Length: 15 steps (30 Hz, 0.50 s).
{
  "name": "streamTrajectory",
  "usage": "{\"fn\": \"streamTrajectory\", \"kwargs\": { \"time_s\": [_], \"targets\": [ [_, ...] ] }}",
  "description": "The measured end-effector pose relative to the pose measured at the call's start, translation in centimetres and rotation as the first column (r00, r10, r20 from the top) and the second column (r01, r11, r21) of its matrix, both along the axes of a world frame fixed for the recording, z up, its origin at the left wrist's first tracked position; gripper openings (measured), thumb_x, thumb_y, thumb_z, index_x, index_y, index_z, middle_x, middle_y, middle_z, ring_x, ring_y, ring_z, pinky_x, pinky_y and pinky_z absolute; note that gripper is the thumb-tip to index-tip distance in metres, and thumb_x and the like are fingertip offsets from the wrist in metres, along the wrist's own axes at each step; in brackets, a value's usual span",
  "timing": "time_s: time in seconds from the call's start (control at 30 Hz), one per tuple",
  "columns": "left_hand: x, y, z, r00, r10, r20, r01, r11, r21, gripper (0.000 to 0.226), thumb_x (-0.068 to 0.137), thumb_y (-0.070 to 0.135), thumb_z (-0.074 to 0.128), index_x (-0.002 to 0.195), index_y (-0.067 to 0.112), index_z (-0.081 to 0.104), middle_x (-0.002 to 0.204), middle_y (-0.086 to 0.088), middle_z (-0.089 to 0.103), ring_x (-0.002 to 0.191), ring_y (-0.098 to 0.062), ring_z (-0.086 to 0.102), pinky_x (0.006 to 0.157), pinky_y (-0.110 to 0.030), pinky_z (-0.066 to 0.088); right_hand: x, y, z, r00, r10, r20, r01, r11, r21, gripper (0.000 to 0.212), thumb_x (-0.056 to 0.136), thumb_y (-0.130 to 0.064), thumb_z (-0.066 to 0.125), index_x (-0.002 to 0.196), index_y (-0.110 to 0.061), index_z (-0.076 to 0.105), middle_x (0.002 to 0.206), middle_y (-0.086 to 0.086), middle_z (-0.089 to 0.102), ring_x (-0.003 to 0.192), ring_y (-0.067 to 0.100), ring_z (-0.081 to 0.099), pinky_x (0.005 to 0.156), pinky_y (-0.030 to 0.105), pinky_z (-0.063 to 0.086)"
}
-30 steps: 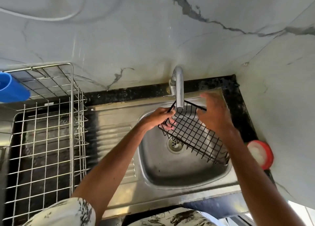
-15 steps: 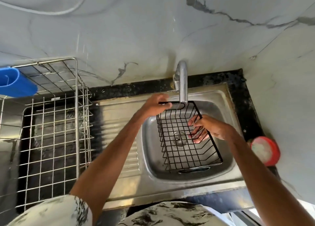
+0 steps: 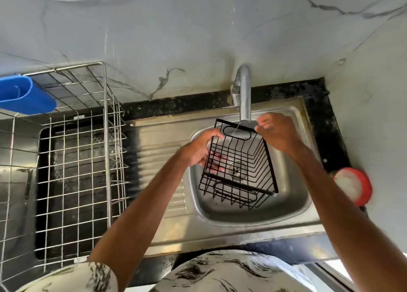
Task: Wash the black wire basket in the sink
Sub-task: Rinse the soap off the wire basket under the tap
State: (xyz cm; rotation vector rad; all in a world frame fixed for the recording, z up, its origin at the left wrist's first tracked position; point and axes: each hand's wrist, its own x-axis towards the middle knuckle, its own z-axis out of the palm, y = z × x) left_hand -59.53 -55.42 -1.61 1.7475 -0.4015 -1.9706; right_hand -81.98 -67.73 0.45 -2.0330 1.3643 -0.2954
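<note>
Grey marble wall [image 3: 198, 38] behind, shiny steel sink [image 3: 220, 230] below. Held tilted over the bowl, just under the tap [image 3: 244, 93]: black wire basket [image 3: 240, 166]. Gripped along its left side by the left hand [image 3: 198, 153], pinched at the far corner by the right hand [image 3: 277, 133], probably finger and thumb; hard to see. Best to turn it slowly under the thin water [image 3: 236, 127], wetting every side. Thin hard wires, open squares, flat band on top. Likely slippery, so hold tight.

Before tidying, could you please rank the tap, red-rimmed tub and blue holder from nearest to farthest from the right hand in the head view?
1. Tap, just left of the right hand.
2. Red-rimmed tub, lower right.
3. Blue holder, far left.
</note>
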Motion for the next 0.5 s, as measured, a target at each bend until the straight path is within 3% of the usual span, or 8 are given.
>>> {"fn": "streamTrajectory", "kwargs": {
  "time_s": [0.07,0.13,0.17,0.2,0.27,0.33,0.4,0.5],
  "targets": [
    [-0.8,-0.7,3.9,0.998,-0.059,-0.021,0.058,0.997,-0.046,0.048,0.091,0.052,0.061,0.129,0.023,0.056,0.119,-0.02,0.065,0.102,-0.033,0.069,0.087,-0.043,0.057,1.3,-0.9,-0.5,0.985,0.175,-0.01,-0.171,0.971,0.167,0.032,0.089,-0.025,0.078,0.118,-0.011,0.073,0.101,-0.008,0.068,0.086,0.007,0.066,0.07,0.012,0.048],
    [-0.3,-1.1,3.6,0.999,-0.031,0.035,0.038,0.976,-0.215,0.054,0.099,0.033,0.055,0.141,-0.001,0.054,0.103,-0.013,0.062,0.098,-0.03,0.062,0.085,-0.038,0.051,2.4,-1.8,-1.8,0.949,0.315,-0.011,-0.294,0.896,0.334,0.032,0.09,-0.024,0.077,0.119,-0.012,0.073,0.091,-0.013,0.068,0.075,-0.001,0.065,0.06,0.005,0.042],
    [-0.1,-1.2,3.7,0.999,0.035,0.004,-0.032,0.952,-0.304,0.064,0.099,0.032,0.055,0.144,-0.012,0.046,0.11,-0.021,0.06,0.109,-0.036,0.058,0.093,-0.041,0.048,2.7,-2.2,-2.8,0.947,0.319,0.038,-0.302,0.845,0.442,0.029,0.09,-0.022,0.076,0.117,-0.011,0.074,0.086,-0.012,0.072,0.073,0.001,0.069,0.062,0.007,0.047],
    [0.4,-1.0,3.2,0.978,0.093,-0.185,-0.151,0.932,-0.329,0.077,0.098,0.04,0.058,0.144,-0.019,0.039,0.122,-0.034,0.055,0.119,-0.042,0.052,0.1,-0.043,0.048,3.0,-2.3,-3.6,0.956,0.28,0.089,-0.283,0.793,0.54,0.022,0.09,-0.018,0.076,0.111,-0.011,0.075,0.082,-0.008,0.074,0.077,0.011,0.074,0.066,0.016,0.055],
    [0.7,0.3,2.4,0.953,-0.049,-0.299,-0.076,0.917,-0.392,0.098,0.095,0.058,0.062,0.142,-0.022,0.031,0.13,-0.047,0.041,0.119,-0.05,0.045,0.101,-0.036,0.051,3.8,-2.8,-5.0,0.972,0.2,0.12,-0.23,0.732,0.642,0.014,0.089,-0.015,0.077,0.101,-0.01,0.072,0.084,0.003,0.076,0.084,0.026,0.076,0.077,0.039,0.062],
    [0.8,0.2,1.0,0.939,-0.132,-0.316,-0.004,0.918,-0.396,0.1,0.09,0.061,0.068,0.138,-0.019,0.033,0.124,-0.042,0.043,0.11,-0.048,0.042,0.088,-0.03,0.054,4.6,-3.1,-6.0,0.98,0.151,0.126,-0.197,0.729,0.655,0.046,0.079,-0.036,0.086,0.11,-0.007,0.068,0.096,0.009,0.077,0.09,0.027,0.076,0.084,0.048,0.061],
    [0.7,-0.7,4.6,0.966,-0.073,-0.247,-0.004,0.955,-0.296,0.092,0.074,0.053,0.08,0.134,-0.006,0.043,0.124,-0.035,0.045,0.11,-0.046,0.046,0.075,-0.025,0.057,4.9,-4.0,-8.9,0.974,0.166,0.155,-0.226,0.73,0.645,0.084,0.063,-0.063,0.089,0.123,-0.012,0.062,0.107,0.008,0.075,0.097,0.025,0.075,0.087,0.052,0.059],
    [1.4,-1.4,5.9,0.991,-0.131,-0.029,0.11,0.918,-0.38,0.105,0.072,0.044,0.083,0.148,-0.012,0.036,0.123,-0.029,0.05,0.111,-0.038,0.055,0.057,-0.016,0.056,5.6,-4.4,-8.9,0.957,0.189,0.221,-0.287,0.739,0.61,0.085,0.062,-0.064,0.088,0.123,-0.009,0.065,0.107,0.007,0.076,0.097,0.026,0.075,0.085,0.049,0.061]
  ]
}}
